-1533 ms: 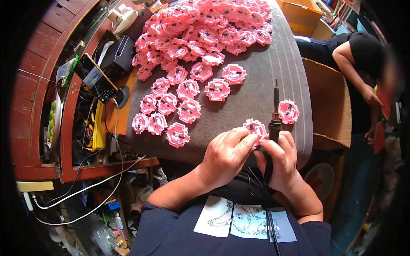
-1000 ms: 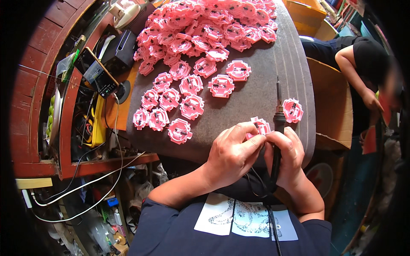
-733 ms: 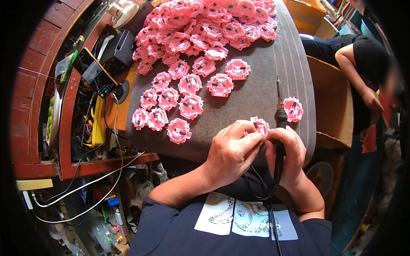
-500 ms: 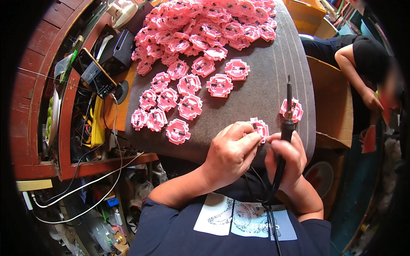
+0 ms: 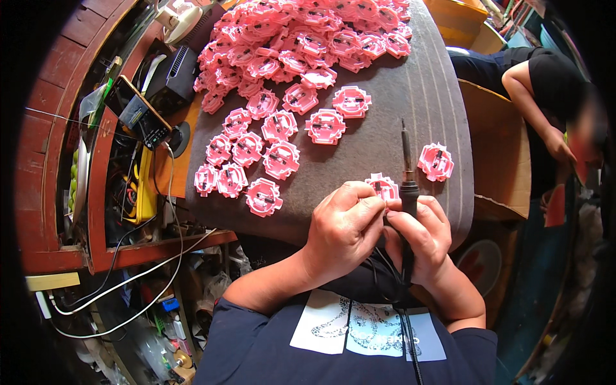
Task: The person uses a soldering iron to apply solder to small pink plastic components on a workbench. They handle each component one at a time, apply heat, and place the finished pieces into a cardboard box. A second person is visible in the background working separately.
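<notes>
My left hand (image 5: 346,221) is closed in a pinch at the near edge of the grey work surface; what its fingertips hold is too small to make out. Just beyond them lies a pink plastic housing (image 5: 383,186), partly hidden by the fingers. My right hand (image 5: 423,234) grips a black soldering iron (image 5: 409,192), its thin tip pointing away from me. Thumb and fingers of that hand meet the left fingertips. Another pink housing (image 5: 436,162) with small dark parts inside sits to the right of the iron.
Several pink housings (image 5: 280,160) lie spread at the left, before a large pile (image 5: 301,38). A propped phone-like screen (image 5: 144,119) and a black box (image 5: 176,74) stand left. At right are a cardboard box (image 5: 497,147) and another person bending (image 5: 552,90).
The soldering iron and my right hand have shifted left, and my right fingers have closed in against the left fingertips. My left hand stays pinched in nearly the same place.
</notes>
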